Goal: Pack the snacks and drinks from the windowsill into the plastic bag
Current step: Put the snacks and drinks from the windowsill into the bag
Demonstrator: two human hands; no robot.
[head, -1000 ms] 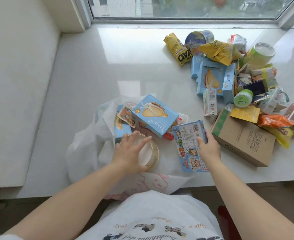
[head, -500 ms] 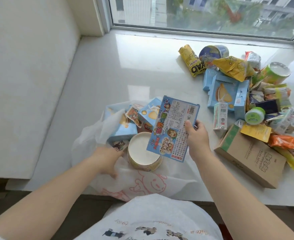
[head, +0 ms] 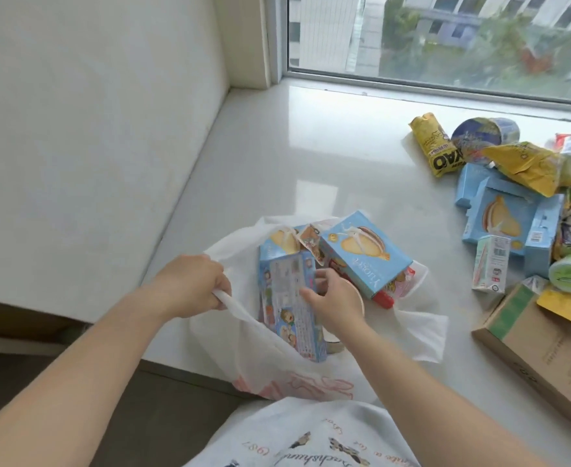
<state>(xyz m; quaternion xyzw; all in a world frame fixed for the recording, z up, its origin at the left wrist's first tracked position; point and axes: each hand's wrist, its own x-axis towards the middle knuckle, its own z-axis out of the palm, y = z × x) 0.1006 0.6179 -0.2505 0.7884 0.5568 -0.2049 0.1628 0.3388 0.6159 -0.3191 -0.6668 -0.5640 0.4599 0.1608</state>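
Observation:
A white plastic bag (head: 270, 358) lies open at the windowsill's front edge. My left hand (head: 190, 284) grips its left rim and holds it up. My right hand (head: 331, 298) holds a blue cartoon-printed snack box (head: 287, 298) standing on edge inside the bag's mouth. Also in the bag are a blue biscuit box (head: 365, 254), another blue box (head: 277, 244) and a small packet (head: 309, 237). A round tub is mostly hidden under my right hand.
At the right of the sill lies a heap of snacks: a yellow pack (head: 434, 146), a blue round tub (head: 479, 136), a flattened blue box (head: 509, 217), a small drink carton (head: 491, 262), a green-lidded cup (head: 568, 273) and a brown cardboard box (head: 543, 355). A white wall stands on the left.
My right hand carried the cartoon box from above the tub down into the bag. My left hand left the tub and gripped the bag's rim. The view swung left.

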